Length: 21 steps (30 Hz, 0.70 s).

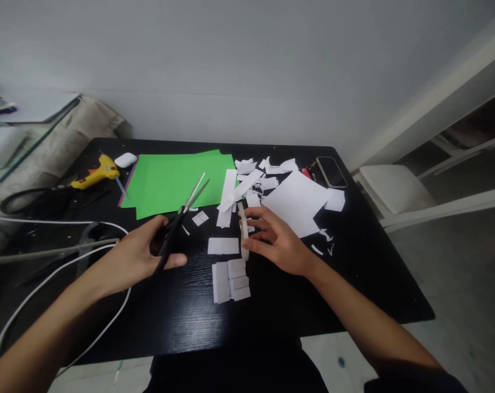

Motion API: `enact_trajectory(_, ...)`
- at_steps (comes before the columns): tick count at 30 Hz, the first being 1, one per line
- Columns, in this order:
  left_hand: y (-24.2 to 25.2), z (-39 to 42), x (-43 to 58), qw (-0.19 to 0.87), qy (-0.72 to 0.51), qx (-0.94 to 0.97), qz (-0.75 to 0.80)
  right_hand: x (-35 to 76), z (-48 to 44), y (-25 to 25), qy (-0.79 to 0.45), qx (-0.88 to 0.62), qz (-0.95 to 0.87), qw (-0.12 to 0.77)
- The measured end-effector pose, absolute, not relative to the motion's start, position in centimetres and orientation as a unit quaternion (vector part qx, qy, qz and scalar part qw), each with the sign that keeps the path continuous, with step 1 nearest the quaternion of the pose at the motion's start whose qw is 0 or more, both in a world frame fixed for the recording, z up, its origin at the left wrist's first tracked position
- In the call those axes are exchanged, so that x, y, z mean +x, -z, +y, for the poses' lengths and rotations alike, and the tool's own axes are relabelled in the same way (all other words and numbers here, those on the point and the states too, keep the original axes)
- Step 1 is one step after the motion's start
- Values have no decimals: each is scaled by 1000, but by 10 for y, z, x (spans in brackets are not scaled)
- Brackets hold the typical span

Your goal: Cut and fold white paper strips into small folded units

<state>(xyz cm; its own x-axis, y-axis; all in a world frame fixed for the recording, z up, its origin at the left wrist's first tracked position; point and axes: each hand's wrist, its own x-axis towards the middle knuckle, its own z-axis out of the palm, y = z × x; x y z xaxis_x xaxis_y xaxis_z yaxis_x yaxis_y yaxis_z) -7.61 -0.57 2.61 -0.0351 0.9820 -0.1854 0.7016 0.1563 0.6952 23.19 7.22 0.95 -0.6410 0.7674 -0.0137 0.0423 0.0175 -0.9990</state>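
My left hand (135,251) is closed around the black handles of a pair of scissors (186,208), whose blades point away from me and stand slightly apart. My right hand (282,243) grips a narrow white paper strip (243,226) between thumb and fingers. Just left of that strip lies a white paper rectangle (223,246). Nearer to me are small stacked paper pieces (222,282). Longer paper strips (229,191) lie crossed beyond my right hand.
Green sheets (174,183) cover the back left of the black table (182,322). A yellow glue gun (98,171) and a white cable (59,267) are at left. Paper scraps (267,169), a large white sheet (299,202) and a phone (331,172) lie at right, near a white chair (389,185).
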Motion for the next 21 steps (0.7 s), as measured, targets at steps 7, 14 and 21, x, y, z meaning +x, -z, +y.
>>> enact_trajectory(7, -41, 9, -33, 358, -368, 561, 649, 226, 70, -2, -629, -288, -662, 289)
enact_trajectory(14, -65, 36, -7, 402, -469, 560, 552, 224, 69, -4, -620, -286, -683, 260)
enact_trajectory(21, -75, 42, -1, 388, -452, 580, 556, 225, 69, -7, -622, -281, -689, 243)
